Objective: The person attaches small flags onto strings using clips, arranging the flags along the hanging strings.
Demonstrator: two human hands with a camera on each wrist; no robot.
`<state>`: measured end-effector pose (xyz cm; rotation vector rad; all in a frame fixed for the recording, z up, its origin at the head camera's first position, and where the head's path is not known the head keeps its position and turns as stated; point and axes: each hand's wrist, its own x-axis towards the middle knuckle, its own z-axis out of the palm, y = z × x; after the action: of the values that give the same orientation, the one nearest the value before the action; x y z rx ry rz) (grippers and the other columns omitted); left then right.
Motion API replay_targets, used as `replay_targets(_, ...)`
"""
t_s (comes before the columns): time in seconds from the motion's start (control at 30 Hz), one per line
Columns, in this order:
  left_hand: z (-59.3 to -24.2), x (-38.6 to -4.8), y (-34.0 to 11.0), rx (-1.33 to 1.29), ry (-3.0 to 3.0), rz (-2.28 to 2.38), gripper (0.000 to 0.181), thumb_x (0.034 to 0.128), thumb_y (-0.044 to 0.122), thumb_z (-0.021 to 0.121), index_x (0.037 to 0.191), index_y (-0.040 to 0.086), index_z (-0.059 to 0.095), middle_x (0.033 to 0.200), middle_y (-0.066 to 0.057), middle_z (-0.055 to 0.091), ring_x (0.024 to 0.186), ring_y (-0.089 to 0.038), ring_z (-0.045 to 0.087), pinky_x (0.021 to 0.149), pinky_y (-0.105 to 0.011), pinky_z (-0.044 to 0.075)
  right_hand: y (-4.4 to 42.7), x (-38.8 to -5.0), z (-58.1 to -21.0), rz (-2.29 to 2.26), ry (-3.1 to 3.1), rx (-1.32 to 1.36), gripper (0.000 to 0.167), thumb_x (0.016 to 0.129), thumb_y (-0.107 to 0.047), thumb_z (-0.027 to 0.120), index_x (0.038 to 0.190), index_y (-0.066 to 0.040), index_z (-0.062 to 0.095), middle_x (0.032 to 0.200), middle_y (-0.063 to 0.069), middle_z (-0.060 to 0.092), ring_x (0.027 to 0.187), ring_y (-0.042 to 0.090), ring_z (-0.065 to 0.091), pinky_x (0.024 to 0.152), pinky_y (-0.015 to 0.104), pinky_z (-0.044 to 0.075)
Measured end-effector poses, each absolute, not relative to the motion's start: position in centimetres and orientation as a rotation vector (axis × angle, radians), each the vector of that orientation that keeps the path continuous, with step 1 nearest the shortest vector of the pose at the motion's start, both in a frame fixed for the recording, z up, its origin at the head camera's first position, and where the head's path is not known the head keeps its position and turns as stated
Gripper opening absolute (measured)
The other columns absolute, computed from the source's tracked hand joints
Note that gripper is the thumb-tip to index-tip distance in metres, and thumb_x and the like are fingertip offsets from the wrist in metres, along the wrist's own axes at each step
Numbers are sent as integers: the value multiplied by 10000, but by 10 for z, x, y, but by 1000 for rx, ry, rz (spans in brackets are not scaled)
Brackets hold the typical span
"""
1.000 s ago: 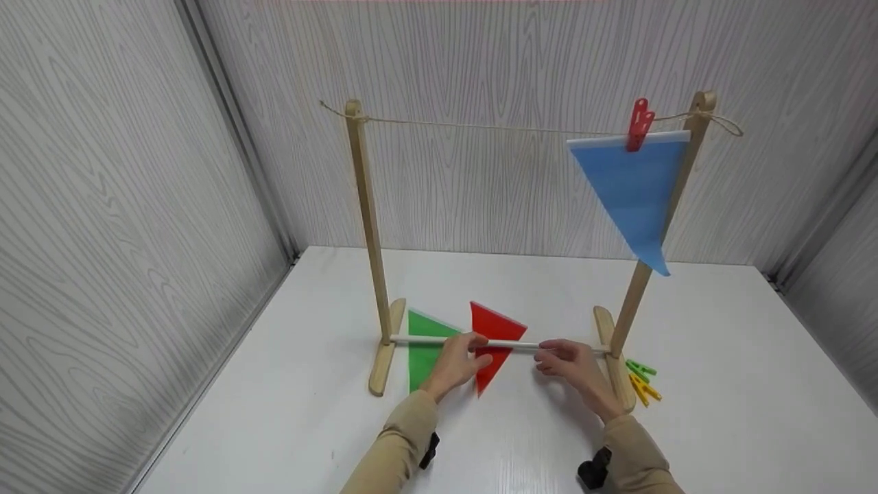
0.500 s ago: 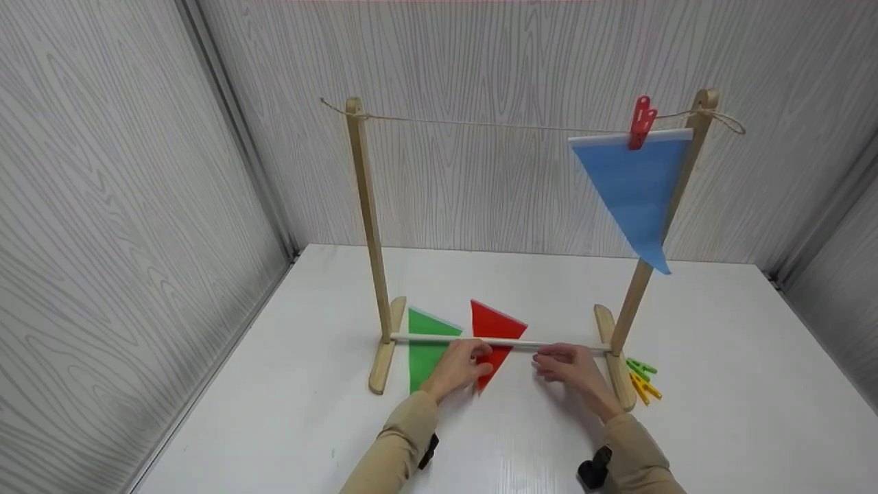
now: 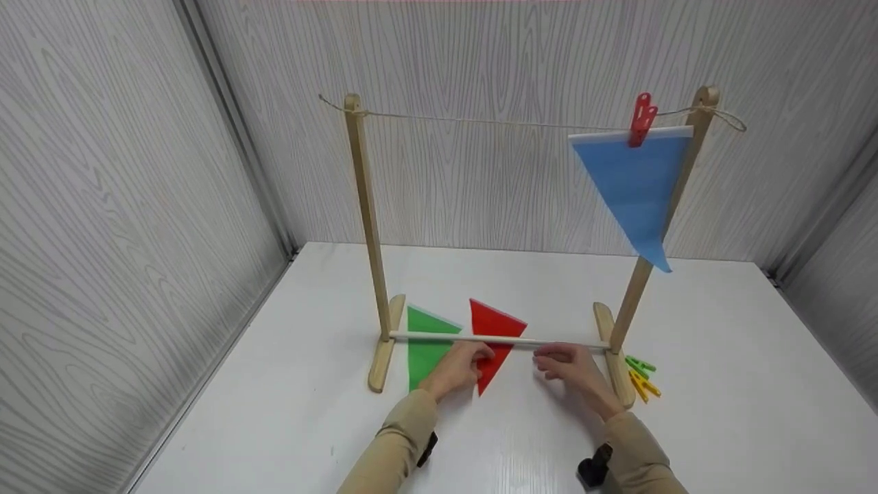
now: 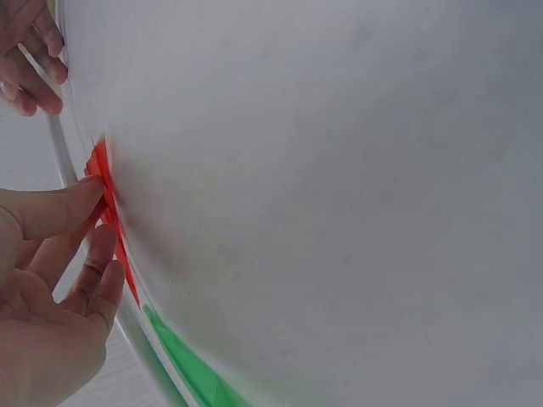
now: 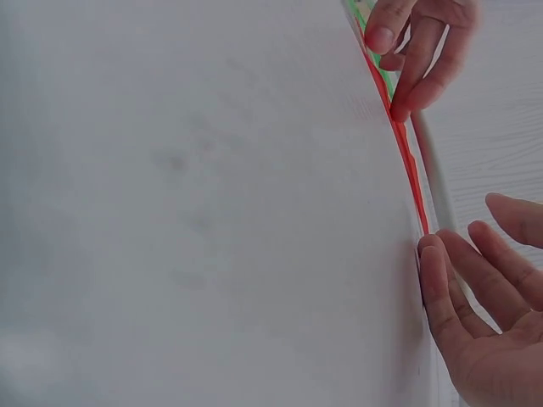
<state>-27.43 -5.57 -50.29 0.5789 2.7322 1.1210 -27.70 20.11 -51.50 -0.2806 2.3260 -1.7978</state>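
Note:
My left hand is over the red pennant, its bent fingers touching the fabric. Thumb and index fingertip stand apart in the right wrist view. Just left of the red piece, partly behind the hand and forearm, lies a green pennant. My right hand hovers low by the white crossbar, fingers loosely bent and holding nothing. From the string a blue pennant hangs at the right, gripped by a red clothespin.
Wooden posts on flat feet carry the string at both ends, and the crossbar joins them low down. Beside the right foot lie a green clothespin and a yellow clothespin. Wood-grain panels surround the white table.
My left thumb has drawn inward over the red pennant, and the hand has eased back slightly from the crossbar. The right hand has barely moved. The pennants lie as before.

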Motion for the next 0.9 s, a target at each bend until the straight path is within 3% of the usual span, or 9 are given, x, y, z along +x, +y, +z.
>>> replay_targets(0.33, -503, -278, -56, 631, 2679, 1198, 238, 940, -21, 624, 1171, 24, 663, 1197, -122, 682, 1142, -281, 639, 1033, -439, 525, 202, -275, -515, -1773, 2361, -267, 424, 1004, -195, 623, 1316, 89, 584, 1266, 270, 653, 1028, 202, 678, 855, 235, 576)
replay_targets(0.63, -503, -276, -56, 617, 2766, 1060, 284, 944, 111, 686, 1218, 44, 661, 1187, -111, 657, 1057, -216, 572, 971, -385, 519, 202, -275, -517, -1775, 2356, -278, 409, 999, -170, 621, 1322, 78, 583, 1308, 274, 628, 1056, 205, 655, 869, 227, 568)
replay_targets(0.9, -501, -276, -55, 547, 2729, 1113, 279, 945, 126, 690, 1216, 70, 650, 1201, -85, 669, 1109, -235, 600, 1004, -404, 524, 201, -274, -517, -1755, 2372, -257, 403, 997, -184, 628, 1311, 66, 598, 1308, 260, 636, 1046, 183, 663, 860, 232, 569)
